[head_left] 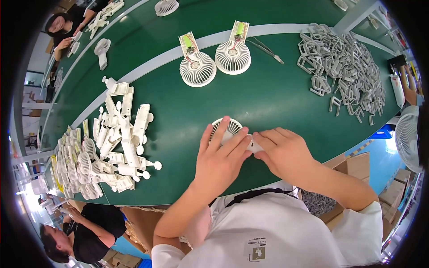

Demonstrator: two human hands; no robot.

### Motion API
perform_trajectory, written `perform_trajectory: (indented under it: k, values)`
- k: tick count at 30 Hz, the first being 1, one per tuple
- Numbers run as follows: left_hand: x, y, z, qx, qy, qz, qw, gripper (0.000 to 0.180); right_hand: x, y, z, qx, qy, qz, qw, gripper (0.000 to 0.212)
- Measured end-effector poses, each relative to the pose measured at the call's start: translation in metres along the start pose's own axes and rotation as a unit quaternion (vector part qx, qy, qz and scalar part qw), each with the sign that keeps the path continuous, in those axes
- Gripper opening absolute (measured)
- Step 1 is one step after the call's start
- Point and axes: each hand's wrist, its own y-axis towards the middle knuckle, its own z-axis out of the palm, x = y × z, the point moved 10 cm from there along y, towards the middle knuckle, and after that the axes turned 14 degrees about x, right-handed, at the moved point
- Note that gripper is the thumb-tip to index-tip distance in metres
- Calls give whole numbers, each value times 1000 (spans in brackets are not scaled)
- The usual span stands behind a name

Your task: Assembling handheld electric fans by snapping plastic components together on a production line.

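Note:
A white handheld fan [229, 127] with a round slatted grille lies on the green table in front of me. My left hand [222, 154] is laid across its head, fingers spread over the grille and the thumb by the neck. From the other side, my right hand [286, 151] grips the fan's short handle [255, 146], thumb and fingers pressed at its edges. Much of the fan is hidden under both hands. Farther off lie two open fan bodies, a left one [197, 69] and a right one [233, 57], with green batteries and red wires showing.
White plastic handle parts [127, 134] are heaped at the left, beside stacked fan heads [78, 163]. A big pile of grey clips [342, 67] covers the far right. Tweezers [268, 50] lie near the open fans. Two other people are at the left, one far and one near.

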Motion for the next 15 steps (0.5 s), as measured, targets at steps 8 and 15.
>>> perform_trajectory:
  k: [8,15]
  values:
    - [7,28,6,99,-18,6,995,22,-10,9,4,2,22,34,999,40]
    - [0,38,18,195,71,-11,978,23,-20,15,5,51,89,69,992,34]
